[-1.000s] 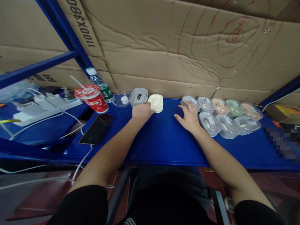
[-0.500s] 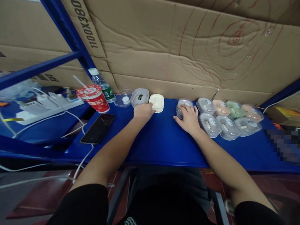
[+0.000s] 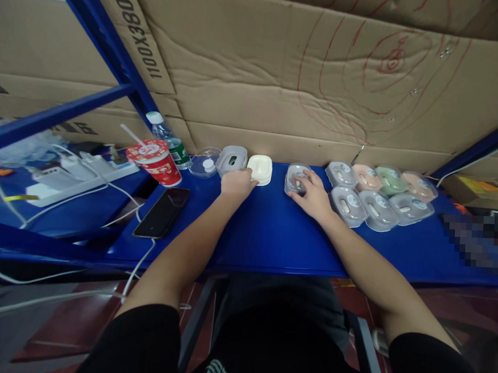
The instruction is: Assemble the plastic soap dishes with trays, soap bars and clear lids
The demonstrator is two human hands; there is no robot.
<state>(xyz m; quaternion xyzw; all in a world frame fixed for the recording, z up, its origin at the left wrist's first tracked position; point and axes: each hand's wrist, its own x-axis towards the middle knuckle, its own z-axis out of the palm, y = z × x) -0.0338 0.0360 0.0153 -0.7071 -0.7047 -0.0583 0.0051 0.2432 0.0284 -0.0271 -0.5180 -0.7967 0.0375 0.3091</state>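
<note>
Resting its parted fingers on a clear-lidded grey tub (image 3: 294,174), the right hand (image 3: 315,196) sits right of a cream tub (image 3: 261,169) on the blue table (image 3: 272,231). The left hand (image 3: 236,185), at the cream tub's left side, is curled (whether its fingers clamp anything, I cannot tell).

Near the back edge of the tabletop (image 3: 267,237), the left hand (image 3: 236,185) touches a cream box (image 3: 262,168), the right hand (image 3: 313,197) a grey box (image 3: 293,176); a phone (image 3: 161,213) lies toward the left.
</note>
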